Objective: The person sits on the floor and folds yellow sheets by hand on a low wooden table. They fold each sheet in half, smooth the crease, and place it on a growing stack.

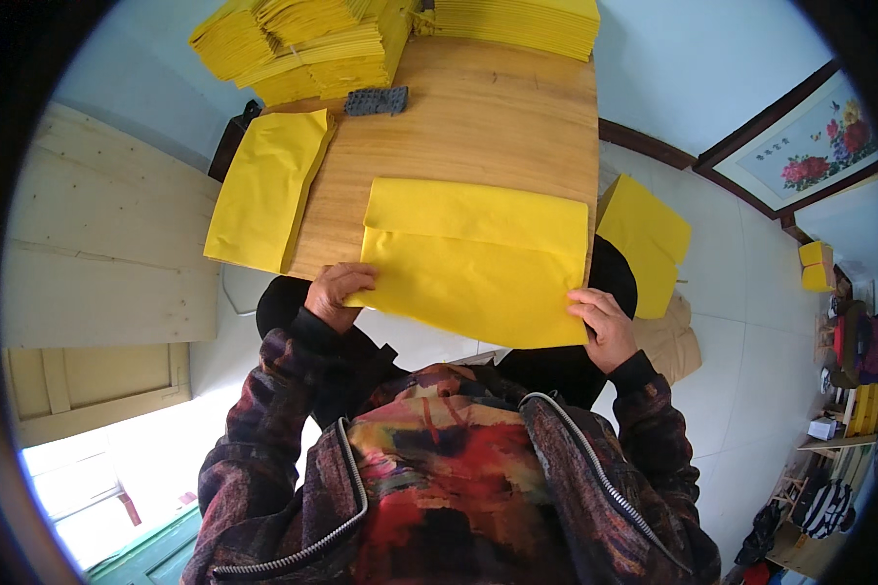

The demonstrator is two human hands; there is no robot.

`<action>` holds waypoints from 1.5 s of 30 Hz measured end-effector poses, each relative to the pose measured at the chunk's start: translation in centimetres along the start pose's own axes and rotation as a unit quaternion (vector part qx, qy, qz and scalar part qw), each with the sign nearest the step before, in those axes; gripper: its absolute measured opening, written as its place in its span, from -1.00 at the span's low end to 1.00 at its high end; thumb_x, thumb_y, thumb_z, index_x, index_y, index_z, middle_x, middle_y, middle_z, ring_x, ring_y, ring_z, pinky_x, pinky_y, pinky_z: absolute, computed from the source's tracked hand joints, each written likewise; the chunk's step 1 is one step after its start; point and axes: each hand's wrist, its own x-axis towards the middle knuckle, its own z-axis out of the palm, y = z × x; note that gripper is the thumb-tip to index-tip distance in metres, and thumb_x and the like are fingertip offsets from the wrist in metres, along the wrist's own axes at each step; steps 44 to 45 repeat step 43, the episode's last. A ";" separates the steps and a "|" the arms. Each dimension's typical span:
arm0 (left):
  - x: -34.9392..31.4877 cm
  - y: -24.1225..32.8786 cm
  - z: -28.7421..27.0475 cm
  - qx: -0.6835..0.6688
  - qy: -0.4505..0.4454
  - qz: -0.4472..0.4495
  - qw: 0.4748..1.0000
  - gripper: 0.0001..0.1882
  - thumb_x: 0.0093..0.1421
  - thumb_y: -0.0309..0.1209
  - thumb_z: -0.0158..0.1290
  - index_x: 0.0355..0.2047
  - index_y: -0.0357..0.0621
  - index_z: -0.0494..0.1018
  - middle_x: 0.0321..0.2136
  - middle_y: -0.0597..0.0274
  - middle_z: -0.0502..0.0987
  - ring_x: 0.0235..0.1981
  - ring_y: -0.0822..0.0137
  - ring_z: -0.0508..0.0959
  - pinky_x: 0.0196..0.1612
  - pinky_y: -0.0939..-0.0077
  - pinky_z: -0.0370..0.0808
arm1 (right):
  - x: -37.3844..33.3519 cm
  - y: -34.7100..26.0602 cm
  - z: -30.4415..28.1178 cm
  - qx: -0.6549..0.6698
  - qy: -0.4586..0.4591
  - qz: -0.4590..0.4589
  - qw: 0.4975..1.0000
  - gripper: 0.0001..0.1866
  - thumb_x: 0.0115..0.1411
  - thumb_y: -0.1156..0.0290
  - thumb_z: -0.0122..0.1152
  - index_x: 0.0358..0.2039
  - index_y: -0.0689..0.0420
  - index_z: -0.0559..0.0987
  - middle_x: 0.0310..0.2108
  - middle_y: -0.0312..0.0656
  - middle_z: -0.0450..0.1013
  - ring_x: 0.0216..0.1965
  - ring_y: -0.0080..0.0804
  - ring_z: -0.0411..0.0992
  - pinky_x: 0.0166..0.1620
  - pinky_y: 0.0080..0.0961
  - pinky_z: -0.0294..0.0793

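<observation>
A sheet of yellow fabric-like material (473, 268) lies partly on the wooden table, its near part hanging over the front edge toward my lap. A fold line crosses it near its far side. My left hand (337, 293) grips its near left corner, fingers on top and thumb hidden. At the near right corner my right hand (603, 325) pinches the material, fingers bent over the edge. Left of the sheet lies a stack of folded yellow pieces (268, 190), reaching past the table's left edge.
The wooden table (478, 112) carries tall bundles of yellow folded pieces (312, 49) and another yellow stack (517, 24) at the back. A dark grey knitted-looking piece (377, 100) lies before them. More yellow material (649, 244) stands right of the table, and a framed flower picture (810, 141) is beyond.
</observation>
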 end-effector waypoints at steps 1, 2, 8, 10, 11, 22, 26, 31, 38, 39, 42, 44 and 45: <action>0.4 -0.2 -0.1 -0.047 0.002 -0.015 0.999 -0.67 -0.16 -0.66 0.22 -0.32 -0.12 0.52 -0.30 0.15 0.59 -0.23 0.11 0.58 -0.15 0.35 0.48 | 0.2 0.1 -0.2 0.015 -0.005 0.008 1.000 -0.77 0.04 0.55 0.22 -0.23 0.18 0.55 -0.09 -0.13 0.48 0.01 -0.13 0.40 0.01 -0.34 0.41; 0.9 -0.3 -0.2 -0.093 -0.003 -0.037 0.995 -0.69 -0.14 -0.67 0.21 -0.33 -0.13 0.52 -0.32 0.12 0.60 -0.25 0.11 0.59 -0.16 0.37 0.50 | 0.5 0.3 -0.5 0.032 -0.007 0.018 0.999 -0.78 0.05 0.53 0.22 -0.23 0.19 0.56 -0.12 -0.12 0.49 -0.02 -0.13 0.41 -0.01 -0.34 0.42; 3.3 -2.1 -1.7 -0.303 -0.077 -0.243 0.918 -0.74 0.13 -0.65 0.05 -0.14 -0.24 0.48 -0.18 0.27 0.58 -0.16 0.43 0.53 -0.03 0.48 0.46 | 3.2 1.3 -1.5 0.117 -0.042 0.176 0.977 -0.73 0.19 0.41 0.11 -0.12 0.26 0.52 -0.31 0.01 0.51 -0.24 -0.13 0.48 -0.18 -0.39 0.44; 4.0 -2.9 -1.4 -0.349 -0.055 -0.252 0.901 -0.72 0.16 -0.63 0.02 -0.09 -0.28 0.45 -0.17 0.27 0.57 -0.14 0.43 0.52 0.01 0.49 0.43 | 4.3 1.6 -1.1 0.187 -0.002 0.187 0.964 -0.74 0.22 0.43 0.08 -0.12 0.28 0.51 -0.33 -0.06 0.50 -0.32 -0.31 0.48 -0.23 -0.50 0.41; 4.4 -3.4 -1.0 -0.396 -0.046 -0.244 0.884 -0.68 0.18 -0.62 -0.01 -0.03 -0.30 0.40 -0.16 0.25 0.55 -0.10 0.44 0.51 0.04 0.50 0.40 | 4.7 1.8 -1.0 0.161 0.018 0.160 0.974 -0.75 0.23 0.43 0.05 -0.12 0.28 0.51 -0.39 -0.09 0.50 -0.38 -0.36 0.48 -0.28 -0.49 0.41; 5.9 -4.2 2.0 -0.060 0.088 -0.317 0.942 -0.86 0.09 -0.49 0.07 -0.37 -0.24 0.34 -0.58 0.21 0.40 -0.53 0.41 0.43 -0.44 0.51 0.37 | 7.1 2.2 0.6 0.044 0.052 0.289 0.955 -0.73 0.20 0.29 0.08 -0.53 0.23 0.41 -0.52 0.10 0.43 -0.43 0.14 0.42 -0.42 -0.07 0.35; 6.0 -3.7 2.1 -0.050 0.090 -0.301 0.948 -0.85 0.11 -0.54 0.05 -0.31 -0.24 0.34 -0.52 0.18 0.43 -0.50 0.34 0.46 -0.39 0.48 0.41 | 7.2 2.0 1.1 -0.003 0.057 0.317 0.947 -0.72 0.19 0.26 0.05 -0.52 0.20 0.44 -0.49 0.07 0.46 -0.39 0.12 0.45 -0.37 -0.01 0.39; 4.8 -5.1 3.0 -0.018 0.125 -0.262 0.957 -0.78 0.11 -0.54 0.04 -0.22 -0.20 0.32 -0.48 0.15 0.45 -0.48 0.34 0.48 -0.40 0.46 0.41 | 7.6 1.8 2.2 -0.040 0.072 0.347 0.934 -0.72 0.19 0.23 0.06 -0.52 0.17 0.45 -0.49 0.06 0.48 -0.39 0.14 0.45 -0.35 0.04 0.41; 4.6 -5.2 3.8 0.072 0.137 -0.230 0.961 -0.66 0.12 -0.54 -0.01 -0.07 -0.05 0.30 -0.61 0.08 0.41 -0.61 0.11 0.46 -0.51 0.26 0.37 | 8.1 0.9 2.4 -0.082 0.044 0.420 0.903 -0.73 0.19 0.20 0.06 -0.42 0.15 0.52 -0.45 0.08 0.53 -0.37 0.12 0.51 -0.30 -0.01 0.49; 4.8 -4.9 4.1 0.074 0.137 -0.246 0.957 -0.66 0.13 -0.52 -0.01 -0.05 -0.04 0.29 -0.61 0.09 0.41 -0.59 0.09 0.47 -0.50 0.23 0.37 | 8.2 0.7 2.2 -0.084 0.046 0.424 0.900 -0.73 0.19 0.19 0.07 -0.41 0.15 0.53 -0.45 0.08 0.53 -0.37 0.10 0.52 -0.30 0.00 0.49; 4.9 -4.6 4.5 0.098 0.160 -0.237 0.953 -0.63 0.14 -0.51 0.01 -0.03 -0.02 0.27 -0.60 0.10 0.42 -0.56 0.06 0.48 -0.48 0.17 0.38 | 8.6 0.3 2.5 -0.101 0.045 0.429 0.896 -0.75 0.18 0.18 0.07 -0.38 0.12 0.51 -0.49 0.01 0.54 -0.40 0.09 0.52 -0.31 -0.01 0.49; 4.7 -4.4 4.7 0.109 0.167 -0.235 0.951 -0.62 0.14 -0.51 0.01 -0.02 -0.01 0.26 -0.59 0.10 0.42 -0.55 0.06 0.49 -0.47 0.15 0.38 | 8.6 0.2 2.6 -0.109 0.041 0.430 0.895 -0.75 0.18 0.18 0.07 -0.37 0.11 0.51 -0.51 -0.01 0.54 -0.41 0.09 0.52 -0.32 -0.02 0.49; 4.7 -4.4 4.7 0.109 0.167 -0.235 0.951 -0.62 0.14 -0.51 0.01 -0.02 -0.01 0.26 -0.59 0.10 0.42 -0.55 0.06 0.49 -0.47 0.15 0.38 | 8.6 0.2 2.6 -0.109 0.041 0.430 0.895 -0.75 0.18 0.18 0.07 -0.37 0.11 0.51 -0.51 -0.01 0.54 -0.41 0.09 0.52 -0.32 -0.02 0.49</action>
